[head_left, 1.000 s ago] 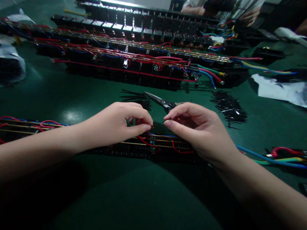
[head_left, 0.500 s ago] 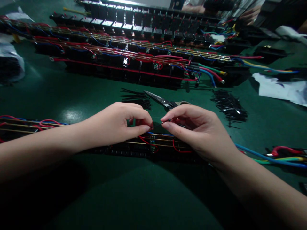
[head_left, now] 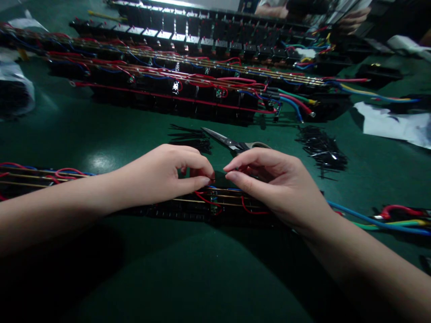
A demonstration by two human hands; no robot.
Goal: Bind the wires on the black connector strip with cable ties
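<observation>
My left hand (head_left: 178,172) is closed in a pinch over the near wired strip, a thin black cable tie (head_left: 213,180) just showing at its fingertips. Facing it across a small gap, my right hand (head_left: 269,177) is also pinched, with a small dark bit of the tie between thumb and index finger. Both hands hover just above the long black strip (head_left: 188,211), which carries brass-coloured rods, red and blue wires and a small green circuit board (head_left: 214,202). Scissors (head_left: 229,142) lie behind my fingers, their handles partly hidden by my right hand.
Loose black cable ties lie in a left pile (head_left: 193,139) and a right pile (head_left: 323,150). Farther back run several wired strips (head_left: 168,76). Cables (head_left: 377,220) trail off right, near white paper (head_left: 393,125). Another person's hand (head_left: 353,20) shows at the top right.
The thin tie that spanned the gap between my fingertips is now barely visible. My right fingertips have shifted very slightly; my left hand is almost still. The other person's hand has moved a little.
</observation>
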